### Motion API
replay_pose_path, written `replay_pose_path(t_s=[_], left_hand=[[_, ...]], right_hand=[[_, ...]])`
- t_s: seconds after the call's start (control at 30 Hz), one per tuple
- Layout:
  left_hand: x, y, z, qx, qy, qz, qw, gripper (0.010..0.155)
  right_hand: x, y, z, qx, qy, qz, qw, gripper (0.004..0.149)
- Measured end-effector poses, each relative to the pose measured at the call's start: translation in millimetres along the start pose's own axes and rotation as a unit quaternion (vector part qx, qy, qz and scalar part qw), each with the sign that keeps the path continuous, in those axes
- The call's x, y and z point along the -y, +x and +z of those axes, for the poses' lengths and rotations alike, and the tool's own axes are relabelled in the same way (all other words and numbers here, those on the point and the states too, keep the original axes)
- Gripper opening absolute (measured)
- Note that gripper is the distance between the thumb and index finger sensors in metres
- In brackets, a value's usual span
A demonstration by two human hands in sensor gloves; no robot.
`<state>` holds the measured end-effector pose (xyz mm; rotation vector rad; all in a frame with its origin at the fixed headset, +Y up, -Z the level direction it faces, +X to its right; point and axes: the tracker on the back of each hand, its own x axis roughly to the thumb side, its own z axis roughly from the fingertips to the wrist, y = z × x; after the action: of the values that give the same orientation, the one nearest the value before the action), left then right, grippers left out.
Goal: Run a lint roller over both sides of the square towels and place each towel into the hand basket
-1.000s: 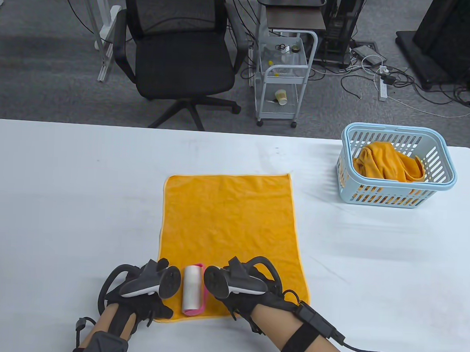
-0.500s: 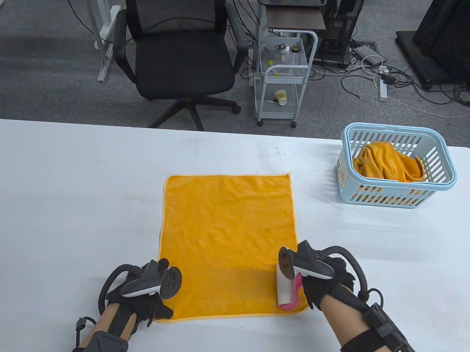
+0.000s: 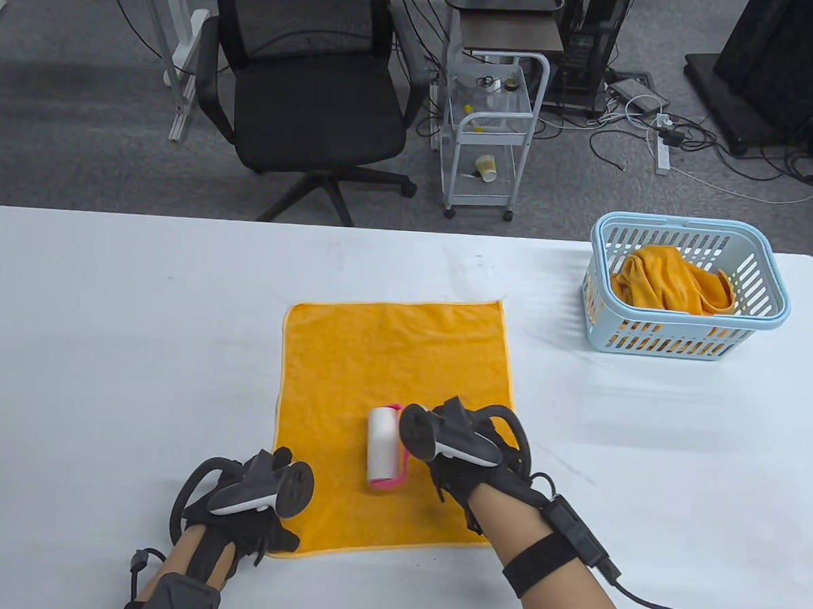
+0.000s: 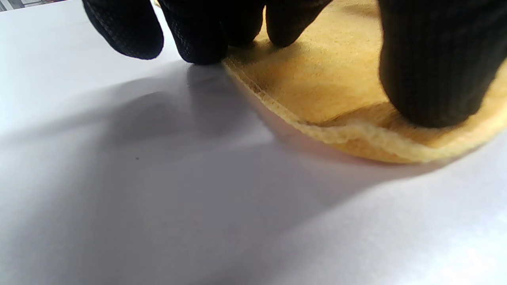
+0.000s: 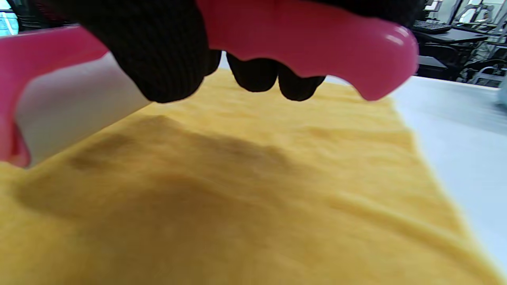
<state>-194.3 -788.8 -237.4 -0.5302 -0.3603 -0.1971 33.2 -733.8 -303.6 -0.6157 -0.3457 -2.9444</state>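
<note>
White table across the whole near field, seen from above. Orange square towel spread flat on it near the middle, near edge toward the person. Light blue slatted hand basket at the table's far right, well apart from the flat towel, with a crumpled orange towel inside. Right hand over the towel's near right part, fingers curled round the pink handle of the lint roller. White roll lying on the cloth, just left of that hand, long axis running away from the person. Left hand at the towel's near left corner, fingertips pressing down on the cloth by the hem, others touching the table just beside the edge; fingers bent at the tips, nothing gripped. Hem slightly lifted and rippled under that pressure in the left wrist view. Black tracker strapped on the back of the left hand, another on the right.
</note>
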Motion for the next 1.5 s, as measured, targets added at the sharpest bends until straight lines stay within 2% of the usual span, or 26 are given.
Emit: replay_pose_path(t_s=[0.1,0.23,0.33,0.43,0.57,0.7,0.83,0.97,1.1,1.2,1.33,1.5], left_hand=[[0,0,0,0.001,0.000,0.001,1.000,0.099],[0,0,0,0.002,0.000,0.000,1.000,0.099],[0,0,0,0.001,-0.001,0.000,1.000,0.099],[0,0,0,0.001,-0.001,-0.002,1.000,0.099],[0,1,0,0.001,-0.001,-0.003,1.000,0.099],[0,1,0,0.001,0.000,-0.005,1.000,0.098],[0,1,0,0.003,0.000,-0.004,1.000,0.098],[0,1,-1,0.004,0.000,-0.003,1.000,0.098],[1,1,0,0.004,0.000,0.000,1.000,0.098],[1,0,0,0.004,0.000,0.001,1.000,0.098],[1,0,0,0.004,0.000,0.001,1.000,0.098],[1,0,0,0.004,0.000,0.001,1.000,0.098]], right_hand=[[-14,18,-13,0.006,0.005,0.017,1.000,0.059],[-17,13,-16,-0.004,-0.005,0.004,1.000,0.059],[-14,-6,-12,-0.026,0.008,0.036,0.999,0.059],[-11,-39,-6,-0.072,0.043,0.063,0.994,0.059],[-9,-87,4,-0.151,0.081,0.127,0.977,0.058],[-6,-112,6,-0.194,0.104,0.163,0.962,0.056],[3,-102,-4,-0.181,0.056,0.106,0.976,0.057],[3,-55,-27,-0.113,-0.011,0.011,0.993,0.059],[-3,-15,-48,-0.074,-0.023,-0.004,0.997,0.061],[-10,-4,-60,-0.072,-0.016,0.023,0.997,0.061],[-9,-23,-62,-0.096,-0.010,0.023,0.995,0.060],[-7,-91,-51,-0.183,0.021,0.075,0.980,0.057]])
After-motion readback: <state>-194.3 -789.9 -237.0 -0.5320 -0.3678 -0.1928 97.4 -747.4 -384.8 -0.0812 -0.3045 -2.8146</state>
